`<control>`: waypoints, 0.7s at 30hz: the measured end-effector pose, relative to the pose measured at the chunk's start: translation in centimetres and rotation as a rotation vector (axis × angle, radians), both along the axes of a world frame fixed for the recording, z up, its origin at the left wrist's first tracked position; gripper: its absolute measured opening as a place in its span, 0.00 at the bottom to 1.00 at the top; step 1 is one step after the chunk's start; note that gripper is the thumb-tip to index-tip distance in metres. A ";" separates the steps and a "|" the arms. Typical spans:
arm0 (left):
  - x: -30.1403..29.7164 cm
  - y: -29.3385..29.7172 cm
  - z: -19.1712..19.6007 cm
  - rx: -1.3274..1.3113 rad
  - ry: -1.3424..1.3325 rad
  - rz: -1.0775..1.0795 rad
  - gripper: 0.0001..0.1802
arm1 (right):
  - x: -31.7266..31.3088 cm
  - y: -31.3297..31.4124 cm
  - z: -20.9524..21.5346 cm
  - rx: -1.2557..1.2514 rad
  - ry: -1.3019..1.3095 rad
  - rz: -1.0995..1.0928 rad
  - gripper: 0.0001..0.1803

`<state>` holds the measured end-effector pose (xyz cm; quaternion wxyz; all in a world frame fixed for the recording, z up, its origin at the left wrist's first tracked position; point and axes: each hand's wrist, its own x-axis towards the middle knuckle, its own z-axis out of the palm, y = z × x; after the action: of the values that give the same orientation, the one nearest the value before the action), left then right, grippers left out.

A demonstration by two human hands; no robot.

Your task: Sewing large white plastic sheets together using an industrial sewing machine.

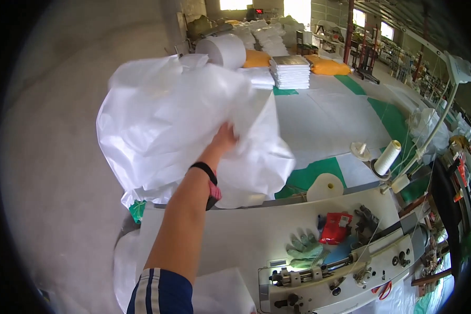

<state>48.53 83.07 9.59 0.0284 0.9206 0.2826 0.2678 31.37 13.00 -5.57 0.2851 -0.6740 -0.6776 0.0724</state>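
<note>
One forearm comes up from the lower edge, a striped blue sleeve at the elbow and a black wristband at the wrist. Which arm it is cannot be told for sure; it reads as the left hand (224,138), and its fingers are buried in a big crumpled white plastic bag (178,125), closed on a fold of it. The bag is lifted off the counter (329,120) and billows up and to the left, over the counter's near left edge and partly out above the grey concrete floor (52,172). The other hand is out of view.

The counter is covered with white sheet and green patches. At its far end stand a large white roll (222,49), a neat stack of folded white bags (290,71) and orange bundles (327,67) behind them. To the right of the bag, near the counter's right edge, a spool of white thread (387,157) stands tilted, and a smaller cream roll (325,187) lies just nearer.

Nearest the person, a sewing machine (340,275) stretches across the lower right. On its white table sit a pair of green work gloves (304,250), a red packet (336,227) just to their right and a dark glove (365,222) beyond that. Red-handled scissors (383,288) lie at the machine's near right.
</note>
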 end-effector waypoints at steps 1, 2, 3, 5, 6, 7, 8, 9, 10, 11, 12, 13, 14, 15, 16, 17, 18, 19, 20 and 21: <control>7.7 -11.7 -3.5 -0.177 0.422 0.092 0.43 | 0.8 -0.9 -0.3 -0.069 -0.017 -0.168 0.41; 5.4 -11.4 -5.1 -0.146 0.310 0.164 0.43 | 0.5 -1.0 0.1 0.002 0.003 -0.148 0.41; 4.7 -12.8 -5.4 -0.323 0.213 0.207 0.39 | 0.6 -1.2 -0.3 -0.008 0.004 -0.159 0.41; 2.1 -15.3 -6.5 -0.504 0.130 0.254 0.36 | 0.1 -1.5 -0.4 -0.101 0.025 -0.138 0.42; 0.7 -16.3 -7.6 -0.333 0.030 0.135 0.32 | 0.3 -1.7 -0.2 -0.142 0.067 -0.084 0.40; -0.2 -17.9 -8.5 -0.165 -0.075 0.011 0.28 | 0.5 -1.8 -0.2 -0.153 0.070 -0.090 0.40; -1.2 -19.6 -9.3 -0.201 -0.098 -0.038 0.26 | 0.7 -1.9 -0.4 -0.165 0.091 -0.065 0.40; -1.7 -22.0 -9.6 -0.247 -0.128 -0.102 0.24 | 0.9 -2.1 -0.5 -0.185 0.105 -0.056 0.40; -3.4 -23.8 -9.6 -0.219 -0.080 -0.133 0.24 | 0.9 -2.0 -0.1 -0.188 0.130 -0.069 0.39; -5.2 -25.3 -9.6 -0.190 -0.036 -0.164 0.25 | 1.0 -1.7 0.3 -0.196 0.128 -0.075 0.39; -7.4 -26.7 -9.7 -0.152 0.007 -0.169 0.25 | 1.1 -1.2 0.7 -0.256 0.140 -0.054 0.39; -9.4 -28.0 -10.1 -0.113 0.046 -0.177 0.26 | 1.1 -1.3 0.6 -0.316 0.149 -0.036 0.38; -11.5 -28.9 -10.8 -0.141 0.071 -0.158 0.26 | 1.1 -1.7 -0.3 -0.311 0.154 -0.019 0.39; -13.5 -29.6 -11.3 -0.166 0.094 -0.136 0.27 | 1.0 -1.8 -0.6 -0.313 0.144 -0.022 0.39; -15.1 -30.6 -11.2 -0.169 0.084 -0.138 0.27 | 1.1 -1.7 -0.5 -0.255 0.127 -0.026 0.40; -16.6 -31.8 -11.0 -0.289 0.134 -0.083 0.28 | 1.2 -1.6 -0.4 -0.200 0.107 -0.033 0.41; -18.5 -33.0 -10.7 -0.404 0.189 -0.018 0.29 | 1.2 -1.6 0.7 -0.264 0.082 -0.033 0.41; -20.5 -34.1 -10.7 -0.405 0.177 -0.013 0.29 | 1.1 -1.7 1.4 -0.264 0.070 -0.027 0.41; -22.5 -35.1 -10.7 -0.402 0.206 -0.012 0.30 | 1.0 -1.9 1.8 -0.216 0.025 -0.027 0.40; -24.3 -36.2 -10.6 -0.399 0.236 -0.008 0.31 | 1.0 -2.0 1.9 -0.166 -0.019 -0.024 0.39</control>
<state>24.26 46.90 -0.96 0.1777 0.9228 0.3277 0.0971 32.39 11.04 -3.65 0.2224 -0.7042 -0.6637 0.1185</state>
